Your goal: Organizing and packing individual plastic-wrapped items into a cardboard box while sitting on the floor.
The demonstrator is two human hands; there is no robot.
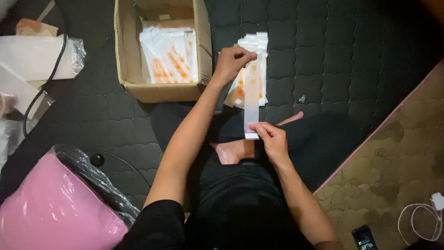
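Observation:
A long, narrow white packet with orange marks (251, 99) is stretched lengthwise between both hands. My left hand (231, 62) pinches its far end, and my right hand (272, 139) pinches its near end above my crossed legs. Just behind the packet, a pile of similar white-and-orange packets (262, 51) lies on the dark quilted mattress (323, 55). An open cardboard box (127, 60) to the left of my left hand holds several more such packets (169, 55).
A pink plastic bag (51, 213) lies at lower left, with black plastic beside it. White bags and a black cable (41, 92) sit at far left. On the patterned mat (397, 157) at right lie a phone (364, 237) and a white charger cable (423, 217).

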